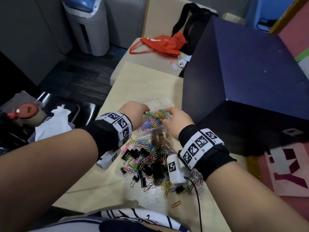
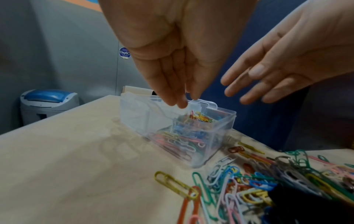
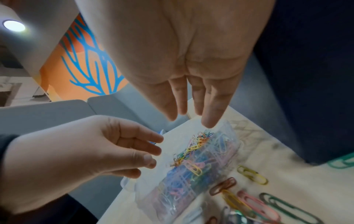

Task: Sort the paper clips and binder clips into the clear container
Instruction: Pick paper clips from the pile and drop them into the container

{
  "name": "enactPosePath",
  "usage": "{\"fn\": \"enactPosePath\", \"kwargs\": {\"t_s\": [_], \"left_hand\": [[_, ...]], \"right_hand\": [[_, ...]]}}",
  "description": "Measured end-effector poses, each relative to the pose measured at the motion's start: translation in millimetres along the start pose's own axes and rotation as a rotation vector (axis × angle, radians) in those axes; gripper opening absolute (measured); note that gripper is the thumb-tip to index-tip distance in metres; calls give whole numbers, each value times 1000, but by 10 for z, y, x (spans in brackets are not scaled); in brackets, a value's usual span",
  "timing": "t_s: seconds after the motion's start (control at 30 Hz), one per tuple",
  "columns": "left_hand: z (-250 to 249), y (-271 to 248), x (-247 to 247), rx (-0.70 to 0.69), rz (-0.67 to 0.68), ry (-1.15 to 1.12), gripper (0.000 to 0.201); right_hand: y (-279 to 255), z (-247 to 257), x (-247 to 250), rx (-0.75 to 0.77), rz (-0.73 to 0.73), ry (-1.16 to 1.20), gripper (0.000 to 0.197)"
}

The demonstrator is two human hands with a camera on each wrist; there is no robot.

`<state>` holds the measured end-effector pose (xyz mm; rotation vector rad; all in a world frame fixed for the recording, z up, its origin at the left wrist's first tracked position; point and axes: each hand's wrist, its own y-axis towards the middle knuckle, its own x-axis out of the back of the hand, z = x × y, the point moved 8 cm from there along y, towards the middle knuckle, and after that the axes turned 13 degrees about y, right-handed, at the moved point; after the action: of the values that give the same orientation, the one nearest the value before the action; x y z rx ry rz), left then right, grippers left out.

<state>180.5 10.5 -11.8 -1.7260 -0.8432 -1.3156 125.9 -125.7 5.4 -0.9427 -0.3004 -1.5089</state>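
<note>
A clear plastic container (image 1: 150,131) stands on the pale table, heaped with coloured paper clips (image 1: 154,118). My left hand (image 1: 142,110) hovers over its left side with straight fingers (image 2: 178,98) pointing down and holding nothing. Opposite it, my right hand (image 1: 168,117) hangs over the right side of the container (image 3: 226,153), fingers (image 3: 208,115) straight and empty. In the right wrist view the left hand (image 3: 149,151) is loosely curled beside the box. Nearer me lies a pile of loose paper clips (image 1: 155,153) mixed with black binder clips (image 1: 133,152).
A large dark blue box (image 1: 242,81) walls off the table's right side, close to the container. An orange bag (image 1: 160,44) and a small white bottle (image 1: 173,65) lie at the far end. The table's left edge drops toward a black chair holding white tissue (image 1: 51,124). One orange clip (image 1: 176,204) lies near me.
</note>
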Motion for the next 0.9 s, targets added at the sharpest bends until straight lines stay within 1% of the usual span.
{"fn": "enactPosePath", "kwargs": {"t_s": [0.07,0.1,0.2,0.27,0.37,0.43,0.57,0.6,0.67,0.77,0.83,0.9], "left_hand": [[-17,1,-21,-6,9,8,39],[-30,-5,-31,-7,11,4,37],[-110,-55,-59,-31,15,-9,29],[-207,-108,-67,-72,13,3,26],[-409,-200,-79,-165,32,38,26],[-554,-261,-138,-242,80,91,26],[-771,-368,-352,-356,202,192,27],[-821,-394,-410,-387,226,213,28],[-903,-442,-528,-432,284,283,35],[-940,-479,-660,-430,352,407,48],[-969,-475,-673,-413,363,431,48],[-1027,-472,-635,-404,349,426,44]], "right_hand": [[-71,-67,-35,14,32,-57,31],[-104,-122,-100,6,77,-90,33],[-188,-319,-353,-25,244,-267,52],[-239,-439,-488,-13,326,-318,67],[-304,-622,-594,30,393,-376,76],[-363,-696,-585,51,397,-403,77],[-524,-852,-448,47,365,-451,69],[-570,-889,-404,40,350,-461,68],[-627,-1005,-317,-25,338,-487,62],[-632,-1171,-230,-141,333,-535,43],[-648,-1274,-146,-205,292,-502,42],[-674,-1355,-8,-221,163,-383,47]]}}
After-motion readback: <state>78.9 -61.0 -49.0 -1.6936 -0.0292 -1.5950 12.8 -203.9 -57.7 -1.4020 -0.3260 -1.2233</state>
